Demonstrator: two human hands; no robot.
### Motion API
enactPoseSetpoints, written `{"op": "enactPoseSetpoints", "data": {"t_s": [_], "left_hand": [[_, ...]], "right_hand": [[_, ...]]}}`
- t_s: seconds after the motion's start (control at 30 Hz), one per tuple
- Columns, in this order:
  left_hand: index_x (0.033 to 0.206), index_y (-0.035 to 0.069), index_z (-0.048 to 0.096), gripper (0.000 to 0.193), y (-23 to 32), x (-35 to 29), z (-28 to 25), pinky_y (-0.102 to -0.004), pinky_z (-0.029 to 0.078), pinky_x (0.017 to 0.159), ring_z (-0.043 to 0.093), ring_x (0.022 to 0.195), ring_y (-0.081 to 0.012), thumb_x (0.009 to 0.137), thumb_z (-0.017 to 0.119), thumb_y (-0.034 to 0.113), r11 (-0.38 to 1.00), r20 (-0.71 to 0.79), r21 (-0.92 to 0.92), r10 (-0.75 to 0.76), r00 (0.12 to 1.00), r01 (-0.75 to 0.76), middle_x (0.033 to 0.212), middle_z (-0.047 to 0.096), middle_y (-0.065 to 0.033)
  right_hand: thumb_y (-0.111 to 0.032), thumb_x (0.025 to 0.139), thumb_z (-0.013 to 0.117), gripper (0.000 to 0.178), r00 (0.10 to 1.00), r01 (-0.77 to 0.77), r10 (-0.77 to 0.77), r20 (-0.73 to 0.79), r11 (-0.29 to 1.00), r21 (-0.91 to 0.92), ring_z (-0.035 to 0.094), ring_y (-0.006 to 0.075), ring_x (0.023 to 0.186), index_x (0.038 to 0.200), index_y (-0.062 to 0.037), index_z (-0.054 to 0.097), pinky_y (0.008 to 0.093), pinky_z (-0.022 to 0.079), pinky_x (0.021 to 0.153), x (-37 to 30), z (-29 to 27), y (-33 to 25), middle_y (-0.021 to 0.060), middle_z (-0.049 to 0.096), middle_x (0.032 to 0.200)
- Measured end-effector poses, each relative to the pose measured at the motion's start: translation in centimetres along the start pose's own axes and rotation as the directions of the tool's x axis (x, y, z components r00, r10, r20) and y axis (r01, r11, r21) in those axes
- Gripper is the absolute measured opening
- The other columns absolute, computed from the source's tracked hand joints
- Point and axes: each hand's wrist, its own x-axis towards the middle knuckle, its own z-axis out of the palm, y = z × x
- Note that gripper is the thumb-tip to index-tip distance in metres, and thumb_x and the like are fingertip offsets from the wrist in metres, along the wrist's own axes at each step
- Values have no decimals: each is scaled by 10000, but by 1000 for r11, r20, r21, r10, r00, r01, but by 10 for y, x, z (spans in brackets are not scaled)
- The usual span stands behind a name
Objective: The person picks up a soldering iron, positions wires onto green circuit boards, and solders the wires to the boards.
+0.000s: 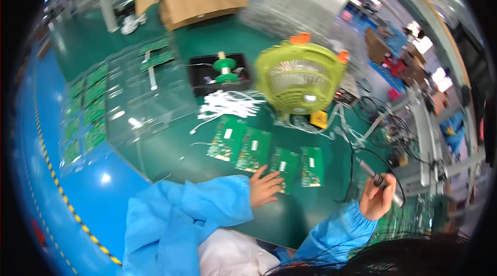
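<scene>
The soldering iron (368,169) looks light and rigid, its metal tip probably hot, so the handle is the place to grip. The third circuit board (284,171) from the left looks thin, stiff and fragile, best taken by its edges. The right hand (378,201) pinches the iron's handle, tip aimed toward ten o'clock; the fourth circuit board (311,166) lies at its ten o'clock. The left hand (265,189) is spread, the third board at its one o'clock; I cannot tell whether they touch.
</scene>
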Motion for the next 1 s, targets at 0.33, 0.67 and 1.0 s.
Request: {"op": "enactPoseSetpoints", "data": {"t_s": [0.33, 0.67, 1.0], "left_hand": [[862, 105, 625, 140, -33, -13, -95, -396, 332, 847, 524, 847, -189, 726, 607, 132, 979, -310, 151, -86, 947, 138, 949, 591, -15], [843, 119, 639, 169, -100, -29, -102, -359, 300, 852, 487, 852, -196, 684, 676, 160, 849, -272, 179, -443, 854, 497, 914, 538, 11], [806, 95, 571, 122, -94, -30, -116, -322, 339, 797, 498, 718, -192, 711, 647, 99, 838, -342, 187, -434, 833, 513, 797, 544, -12]], "right_hand": [[-161, 862, 512, 270, 891, -258, 299, -341, 953, 161, 386, 97, 478, 1082, -5, 533, 211, 301, 467, -71, -11, 100, 40, 478, 576], [-110, 836, 500, 255, 857, -383, 398, -328, 917, 112, 411, 123, 514, 1060, 4, 544, 213, 319, 504, -82, 4, 102, 58, 482, 600], [-73, 800, 521, 238, 808, -448, 443, -388, 890, 84, 482, 134, 548, 1018, 12, 564, 207, 371, 502, -80, 8, 94, 112, 563, 686]]}}
